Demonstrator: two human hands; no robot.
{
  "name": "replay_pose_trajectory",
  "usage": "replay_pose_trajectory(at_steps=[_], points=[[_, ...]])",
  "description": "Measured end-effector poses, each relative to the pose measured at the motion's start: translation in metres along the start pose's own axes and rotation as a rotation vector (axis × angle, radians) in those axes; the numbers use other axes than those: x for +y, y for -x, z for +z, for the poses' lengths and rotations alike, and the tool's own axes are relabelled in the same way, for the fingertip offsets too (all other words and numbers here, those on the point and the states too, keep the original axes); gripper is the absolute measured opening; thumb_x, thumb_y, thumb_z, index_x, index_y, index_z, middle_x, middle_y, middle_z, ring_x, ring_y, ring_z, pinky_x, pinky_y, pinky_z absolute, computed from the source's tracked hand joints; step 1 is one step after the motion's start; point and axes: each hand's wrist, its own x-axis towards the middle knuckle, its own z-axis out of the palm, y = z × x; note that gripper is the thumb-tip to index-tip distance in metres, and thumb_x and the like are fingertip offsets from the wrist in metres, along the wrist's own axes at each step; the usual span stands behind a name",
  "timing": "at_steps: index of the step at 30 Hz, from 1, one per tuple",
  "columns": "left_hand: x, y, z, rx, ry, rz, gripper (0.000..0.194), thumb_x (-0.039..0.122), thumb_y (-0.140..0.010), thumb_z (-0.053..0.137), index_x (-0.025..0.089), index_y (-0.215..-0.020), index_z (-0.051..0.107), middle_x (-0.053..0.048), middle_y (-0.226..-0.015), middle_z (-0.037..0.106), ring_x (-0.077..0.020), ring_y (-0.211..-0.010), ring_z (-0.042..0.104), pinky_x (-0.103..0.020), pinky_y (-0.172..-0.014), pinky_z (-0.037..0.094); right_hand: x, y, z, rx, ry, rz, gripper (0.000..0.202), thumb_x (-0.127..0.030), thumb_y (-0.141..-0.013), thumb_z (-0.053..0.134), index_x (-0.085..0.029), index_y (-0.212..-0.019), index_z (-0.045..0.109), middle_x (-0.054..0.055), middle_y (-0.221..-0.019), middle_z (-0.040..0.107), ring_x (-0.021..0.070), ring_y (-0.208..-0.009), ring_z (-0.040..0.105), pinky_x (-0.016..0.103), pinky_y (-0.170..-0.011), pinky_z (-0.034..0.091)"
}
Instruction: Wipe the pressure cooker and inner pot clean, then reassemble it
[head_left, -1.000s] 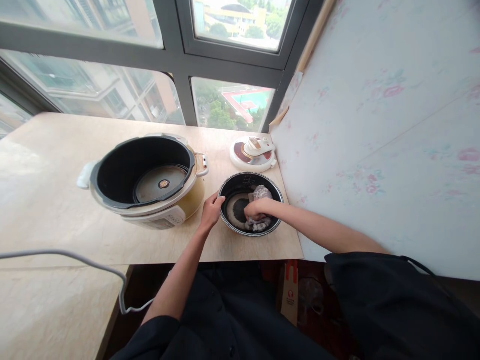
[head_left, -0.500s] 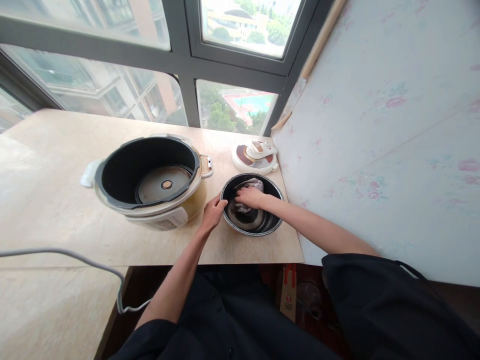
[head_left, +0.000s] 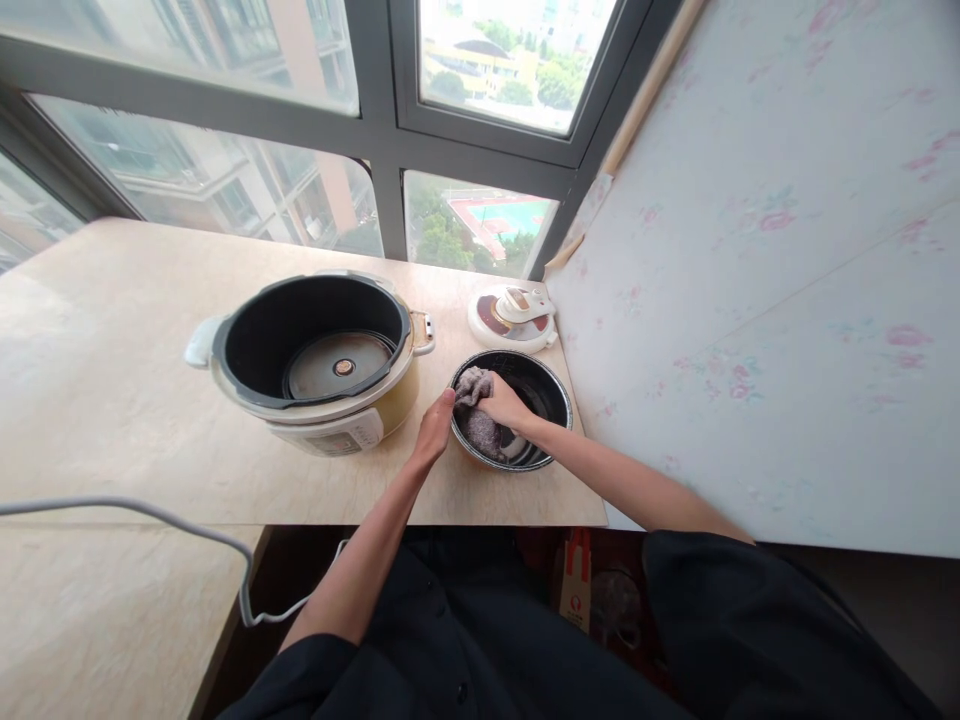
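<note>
A dark inner pot [head_left: 551, 400] with a speckled rim stands on the wooden counter, close to its front right corner. My left hand [head_left: 435, 428] grips the pot's left rim, thumb up along the edge. Inside the pot, my right hand [head_left: 504, 403] is closed on a bunched grey-purple cloth [head_left: 484, 430], which lies against the left inner wall. Some of the right fingers are hidden by the cloth. Left of the pot is the open rice cooker body [head_left: 337, 415], its heating plate [head_left: 341, 365] showing at the bottom.
The cooker's white and brown lid [head_left: 512, 318] lies behind the pot near the window. A flowered wall [head_left: 750, 300] closes off the right side. At front left a grey cord [head_left: 187, 525] trails over the counter [head_left: 112, 400]. A paper bag [head_left: 576, 580] is below the edge.
My right hand has moved the cloth from the back and middle of the pot to its left wall, bunching it up. The left hand stays at the rim. The view has shifted slightly.
</note>
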Motion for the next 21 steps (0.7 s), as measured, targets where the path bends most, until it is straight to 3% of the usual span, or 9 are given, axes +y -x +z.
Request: replay_pose_trajectory(at_steps=[4, 8, 12, 15, 18, 21], points=[[-0.002, 0.001, 0.0, -0.02, -0.02, 0.004, 0.094, 0.087, -0.086, 0.023, 0.012, -0.114, 0.072, -0.015, -0.122, 0.073, -0.0348, -0.119, 0.064, -0.045, -0.108, 0.044, -0.008, 0.016, -0.007, -0.081, -0.167, -0.224, 0.037, -0.013, -0.065, 0.059, -0.02, -0.102, 0.06, -0.001, -0.099, 0.068, 0.0189, -0.094, 0.063, 0.028, -0.088, 0.047], [-0.007, 0.001, 0.001, -0.011, -0.043, -0.009, 0.101, 0.09, -0.084, 0.012, 0.014, -0.113, 0.073, -0.016, -0.118, 0.074, -0.0348, -0.119, 0.064, -0.045, -0.112, 0.041, -0.005, 0.016, -0.014, -0.128, -0.285, -0.307, 0.042, -0.014, -0.061, 0.06, -0.019, -0.102, 0.062, -0.001, -0.098, 0.067, 0.0193, -0.092, 0.062, 0.03, -0.086, 0.047], [-0.01, 0.0, 0.004, 0.025, -0.023, -0.062, 0.094, 0.084, -0.089, 0.015, 0.016, -0.119, 0.073, -0.016, -0.125, 0.072, -0.0368, -0.131, 0.058, -0.048, -0.116, 0.036, -0.003, 0.002, -0.009, 0.076, -0.309, -0.222, 0.042, -0.018, -0.061, 0.065, -0.02, -0.103, 0.059, -0.001, -0.098, 0.067, 0.0202, -0.094, 0.062, 0.032, -0.09, 0.047], [-0.007, 0.0, 0.004, 0.023, 0.051, -0.032, 0.08, 0.076, -0.094, 0.029, 0.015, -0.125, 0.07, -0.017, -0.133, 0.068, -0.0349, -0.133, 0.056, -0.048, -0.116, 0.036, -0.005, -0.01, -0.004, 0.271, -0.202, -0.062, 0.038, -0.023, -0.065, 0.069, -0.021, -0.101, 0.055, 0.001, -0.097, 0.068, 0.0226, -0.094, 0.063, 0.035, -0.09, 0.048], [0.0, 0.001, 0.0, -0.006, 0.115, -0.009, 0.061, 0.062, -0.093, 0.049, 0.017, -0.128, 0.068, -0.013, -0.129, 0.07, -0.0311, -0.121, 0.062, -0.045, -0.106, 0.046, -0.008, -0.019, -0.005, 0.427, -0.09, 0.109, 0.037, -0.027, -0.072, 0.069, -0.02, -0.104, 0.052, 0.007, -0.106, 0.069, 0.0255, -0.1, 0.065, 0.036, -0.091, 0.049], [0.006, 0.0, -0.007, -0.046, 0.101, -0.051, 0.05, 0.051, -0.086, 0.057, 0.019, -0.121, 0.07, -0.008, -0.113, 0.073, -0.0264, -0.101, 0.066, -0.038, -0.086, 0.053, -0.008, -0.022, -0.016, 0.472, 0.059, 0.205, 0.04, -0.035, -0.079, 0.068, -0.02, -0.111, 0.05, 0.013, -0.115, 0.069, 0.0291, -0.107, 0.066, 0.038, -0.091, 0.05]])
